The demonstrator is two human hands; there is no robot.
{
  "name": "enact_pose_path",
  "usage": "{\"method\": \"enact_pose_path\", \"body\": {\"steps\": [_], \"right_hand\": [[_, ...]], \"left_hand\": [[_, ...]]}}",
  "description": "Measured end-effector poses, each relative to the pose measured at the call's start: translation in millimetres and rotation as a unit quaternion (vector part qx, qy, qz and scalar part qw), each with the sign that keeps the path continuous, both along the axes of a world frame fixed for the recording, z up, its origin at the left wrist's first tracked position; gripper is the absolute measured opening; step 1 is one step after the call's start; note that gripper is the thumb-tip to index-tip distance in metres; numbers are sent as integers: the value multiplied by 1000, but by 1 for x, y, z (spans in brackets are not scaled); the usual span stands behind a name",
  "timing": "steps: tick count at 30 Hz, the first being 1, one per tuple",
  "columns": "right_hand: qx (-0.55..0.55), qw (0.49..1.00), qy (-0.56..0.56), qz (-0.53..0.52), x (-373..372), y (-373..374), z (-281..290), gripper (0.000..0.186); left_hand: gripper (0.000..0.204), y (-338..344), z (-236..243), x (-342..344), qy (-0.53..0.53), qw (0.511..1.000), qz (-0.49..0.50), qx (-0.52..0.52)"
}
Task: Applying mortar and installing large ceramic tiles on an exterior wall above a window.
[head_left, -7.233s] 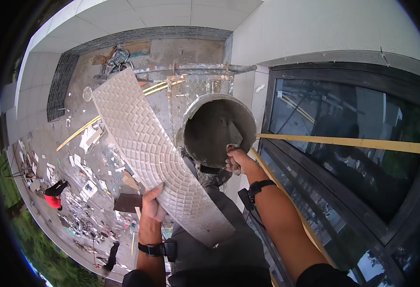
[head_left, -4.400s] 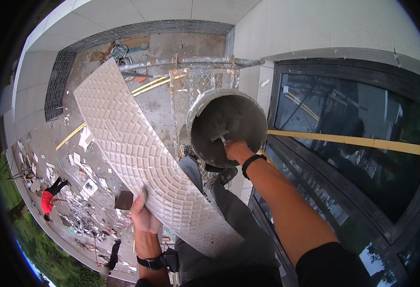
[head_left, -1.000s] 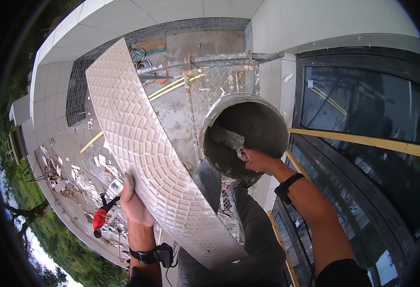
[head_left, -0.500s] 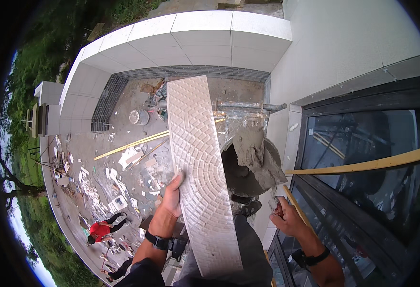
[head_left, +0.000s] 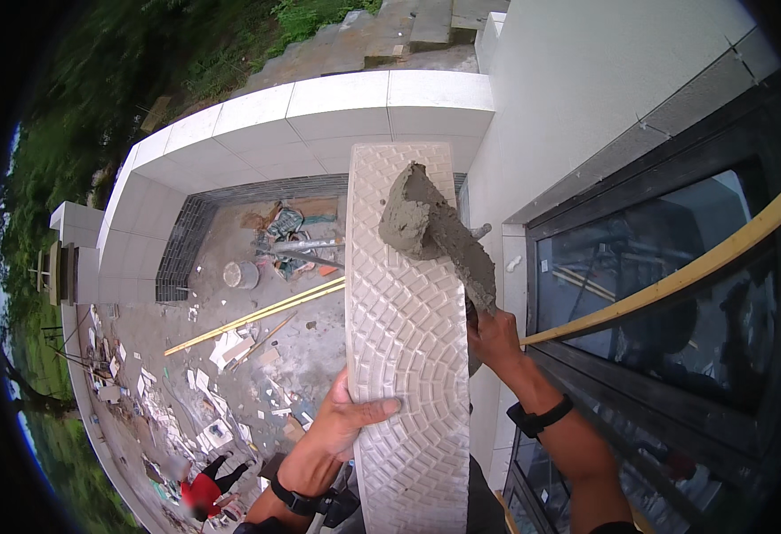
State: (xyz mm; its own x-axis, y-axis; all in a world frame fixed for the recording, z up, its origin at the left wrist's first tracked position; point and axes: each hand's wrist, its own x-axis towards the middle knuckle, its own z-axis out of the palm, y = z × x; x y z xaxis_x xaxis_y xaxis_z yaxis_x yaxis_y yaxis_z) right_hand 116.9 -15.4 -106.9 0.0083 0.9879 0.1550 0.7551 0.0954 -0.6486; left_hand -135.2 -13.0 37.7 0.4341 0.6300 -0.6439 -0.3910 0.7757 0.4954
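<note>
A long pale tile (head_left: 408,383) stands before me, its ridged, patterned back turned up. My left hand (head_left: 350,418) grips its left edge, with the thumb lying over the ridges. My right hand (head_left: 495,338) is closed around the handle of a trowel (head_left: 478,283), at the tile's right edge. Thick grey mortar (head_left: 411,214) coats the trowel, and a lump of it lies against the upper part of the tile. Most of the trowel's blade is hidden under the mortar.
A dark-framed window (head_left: 648,267) and a slanting wooden strip (head_left: 604,320) flank my right arm. Ahead curves a low tiled wall (head_left: 342,96). On the floor are a bucket (head_left: 241,275), yellow strips (head_left: 257,313) and scattered scraps (head_left: 217,434). A person in red (head_left: 202,494) is at lower left.
My right hand has raised the mortar-laden trowel from over the mortar bucket onto the tile's upper part. The tile now stands straighter and hides the bucket. My left thumb reaches further over the tile.
</note>
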Motion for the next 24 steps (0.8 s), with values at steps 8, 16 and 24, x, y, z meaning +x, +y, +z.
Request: {"method": "enact_pose_path", "body": {"steps": [8,16,24], "right_hand": [[-57,994,-91,-29,50,-83,-48,33],[-1,994,47,-101,55,-105,74,33],[-129,977,152,-70,49,-24,65,23]], "left_hand": [[66,8,-2,-3,52,998,-6,43],[66,8,-21,-9,33,998,6,45],[55,-4,-33,-18,98,981,-99,133]]}}
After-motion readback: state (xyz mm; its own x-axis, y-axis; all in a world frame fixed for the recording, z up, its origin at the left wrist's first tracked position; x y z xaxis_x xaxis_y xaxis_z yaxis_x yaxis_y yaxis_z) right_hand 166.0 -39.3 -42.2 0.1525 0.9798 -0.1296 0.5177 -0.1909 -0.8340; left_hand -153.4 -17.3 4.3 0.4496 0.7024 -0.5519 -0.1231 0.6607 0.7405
